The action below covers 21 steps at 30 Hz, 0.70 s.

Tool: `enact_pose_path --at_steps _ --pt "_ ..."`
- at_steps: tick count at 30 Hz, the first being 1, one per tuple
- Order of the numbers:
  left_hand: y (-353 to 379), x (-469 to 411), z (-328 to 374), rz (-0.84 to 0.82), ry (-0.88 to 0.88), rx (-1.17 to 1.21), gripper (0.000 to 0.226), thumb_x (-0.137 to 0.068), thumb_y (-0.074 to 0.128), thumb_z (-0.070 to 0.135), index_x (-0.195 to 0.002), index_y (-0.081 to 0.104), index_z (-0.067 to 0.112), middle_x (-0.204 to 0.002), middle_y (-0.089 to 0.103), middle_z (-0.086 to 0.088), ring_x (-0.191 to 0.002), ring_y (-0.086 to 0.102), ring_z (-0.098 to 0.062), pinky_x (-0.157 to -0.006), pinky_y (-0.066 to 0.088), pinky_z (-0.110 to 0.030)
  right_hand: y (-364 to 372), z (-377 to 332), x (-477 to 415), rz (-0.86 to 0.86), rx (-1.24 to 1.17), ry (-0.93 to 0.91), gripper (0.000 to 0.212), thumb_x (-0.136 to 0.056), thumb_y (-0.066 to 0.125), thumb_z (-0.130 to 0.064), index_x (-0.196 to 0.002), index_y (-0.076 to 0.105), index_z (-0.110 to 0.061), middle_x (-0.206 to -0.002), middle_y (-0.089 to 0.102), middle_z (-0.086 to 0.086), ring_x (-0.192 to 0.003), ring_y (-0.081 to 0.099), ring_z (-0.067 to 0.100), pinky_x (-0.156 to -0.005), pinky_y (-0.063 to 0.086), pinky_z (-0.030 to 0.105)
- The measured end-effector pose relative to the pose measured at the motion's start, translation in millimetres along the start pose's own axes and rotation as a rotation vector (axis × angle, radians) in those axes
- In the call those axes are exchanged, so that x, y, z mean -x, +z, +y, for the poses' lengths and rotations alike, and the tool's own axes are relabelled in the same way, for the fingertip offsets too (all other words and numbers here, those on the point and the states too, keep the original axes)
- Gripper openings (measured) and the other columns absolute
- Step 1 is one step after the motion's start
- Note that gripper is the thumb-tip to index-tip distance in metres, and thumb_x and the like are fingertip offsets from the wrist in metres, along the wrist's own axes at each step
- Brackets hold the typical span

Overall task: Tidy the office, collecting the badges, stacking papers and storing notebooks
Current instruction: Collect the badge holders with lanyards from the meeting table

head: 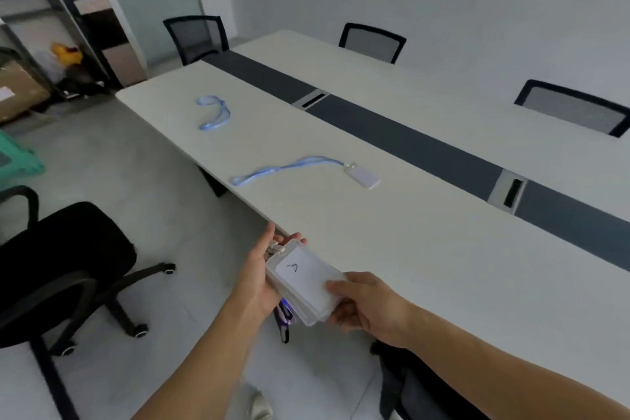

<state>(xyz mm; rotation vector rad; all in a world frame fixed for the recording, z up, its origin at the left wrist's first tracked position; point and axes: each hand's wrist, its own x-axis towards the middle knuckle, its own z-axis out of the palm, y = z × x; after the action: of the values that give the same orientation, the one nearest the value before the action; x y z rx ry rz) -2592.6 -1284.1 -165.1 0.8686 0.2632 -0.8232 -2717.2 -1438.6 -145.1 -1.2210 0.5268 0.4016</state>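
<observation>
A small stack of clear badge holders (303,278) is held over the table's near edge, the top one showing a white card with a black mark. My left hand (257,271) grips the stack's left side and my right hand (366,305) pinches its lower right corner. Blue and dark lanyard straps (284,320) hang below the stack. Farther along the white table (426,242) lies another badge (363,176) with a blue lanyard (283,167) trailing left. A loose blue lanyard (214,111) lies near the far left end.
A dark strip with cable slots (509,193) runs down the table's middle. Mesh chairs (371,41) stand at the far side and end. A black swivel chair (64,269) stands on the floor to my left. Shelves, boxes and a water bottle fill the back left corner.
</observation>
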Motion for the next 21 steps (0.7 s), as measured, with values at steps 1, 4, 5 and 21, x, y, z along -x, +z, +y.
enact_pose_path --at_steps 1,4,5,21 --pt "-8.0 -3.7 17.1 -0.004 -0.001 -0.006 0.033 -0.083 0.068 0.043 -0.064 0.059 0.017 -0.106 0.074 -0.012 -0.1 0.071 -0.025 -0.081 0.054 -0.042 10.2 -7.7 -13.5 0.002 0.027 -0.011 0.017 -0.096 0.059 -0.019 -0.102 0.059 -0.003 -0.072 0.066 0.012 -0.056 0.063 0.017 -0.047 0.049 0.023" --pt "-32.0 -17.1 72.8 -0.021 -0.026 -0.079 0.028 -0.081 0.067 0.039 -0.066 0.065 0.015 -0.109 0.074 -0.011 -0.105 0.069 -0.027 -0.079 0.056 -0.042 46.5 -28.9 -57.8 -0.026 0.084 -0.023 0.016 -0.096 0.058 -0.019 -0.102 0.059 -0.004 -0.074 0.065 0.013 -0.057 0.061 0.017 -0.048 0.047 0.023" --pt "-41.7 -23.8 93.7 -0.009 -0.033 -0.105 0.03 -0.083 0.065 0.039 -0.067 0.069 0.014 -0.106 0.074 -0.01 -0.106 0.068 -0.026 -0.08 0.055 -0.043 62.1 -37.2 -74.1 -0.033 0.091 -0.013 0.016 -0.096 0.058 -0.019 -0.102 0.058 -0.004 -0.075 0.065 0.012 -0.057 0.061 0.017 -0.048 0.047 0.023" --pt "-72.0 -154.8 217.1 -0.034 -0.137 -0.135 0.042 -0.09 0.059 0.036 -0.053 0.063 0.016 -0.096 0.075 -0.011 -0.092 0.073 -0.029 -0.081 0.052 -0.04 -35.6 -110.8 -237.0 0.614 0.224 0.114 0.03 -0.092 0.065 -0.034 -0.1 0.064 -0.006 -0.075 0.071 0.009 -0.058 0.062 0.019 -0.053 0.044 0.022"
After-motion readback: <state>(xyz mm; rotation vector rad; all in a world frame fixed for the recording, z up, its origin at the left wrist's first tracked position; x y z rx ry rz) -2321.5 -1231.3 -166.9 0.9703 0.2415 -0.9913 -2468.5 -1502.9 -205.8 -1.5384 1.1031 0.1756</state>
